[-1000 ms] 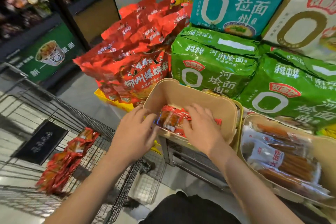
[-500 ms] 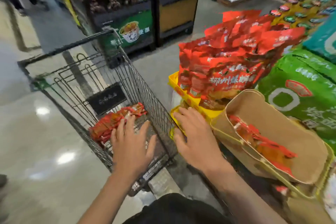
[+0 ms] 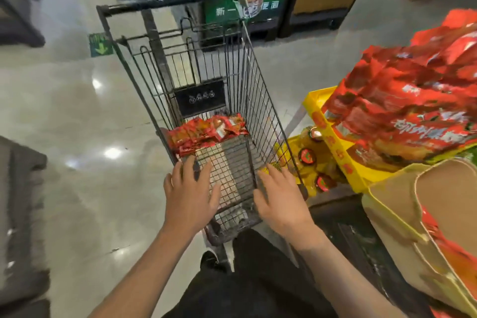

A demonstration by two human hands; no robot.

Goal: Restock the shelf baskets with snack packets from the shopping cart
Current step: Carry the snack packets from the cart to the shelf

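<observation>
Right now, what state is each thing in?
left hand: open, holding nothing, over the cart
right hand: open, holding nothing, over the cart
shopping cart: partly loaded
snack packets: piled on the cart floor
shelf basket: tilted, red packets inside

Lighting: even overhead store light, moderately bright. Glare: white ceiling-lamp reflections on polished floor (image 3: 77,116) left of cart (image 3: 206,100). Shadows: soft, faint. Blur: motion smear heavy at right edge on red bags (image 3: 407,100) and at left edge; centre sharper. Distortion: wide-angle bending toward corners.
</observation>
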